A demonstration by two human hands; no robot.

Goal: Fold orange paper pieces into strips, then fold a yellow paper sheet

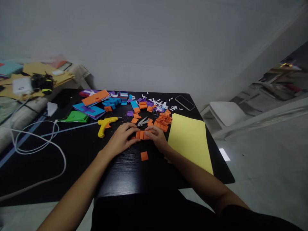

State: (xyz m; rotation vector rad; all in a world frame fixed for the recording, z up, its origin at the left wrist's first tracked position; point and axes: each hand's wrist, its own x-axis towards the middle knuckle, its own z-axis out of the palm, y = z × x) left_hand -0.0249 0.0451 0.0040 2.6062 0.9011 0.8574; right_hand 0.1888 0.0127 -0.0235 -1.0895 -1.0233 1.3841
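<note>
Between my two hands lies a small creased piece of orange paper (141,134), flat near the table's middle. My left hand (123,136) has its curled fingers on the left end of it. From the other side, my right hand (157,136) pinches the right end with thumb and fingers. Just beyond the fingertips rest scissors or small pliers (142,122) with grey jaws. A loose orange paper square (144,156) lies nearer to me. To the left of my left hand is a yellow glue gun (105,124). Folded orange pieces (164,120) are heaped beyond my right hand.
Yellow sheets (189,138) cover the table's right side. A phone (184,102) lies at the back right, near white paper scraps (160,104). Green folded paper (77,116), blue folded paper (92,110) and a white cable (63,154) are on the left. A white chair (226,112) stands beyond the right edge.
</note>
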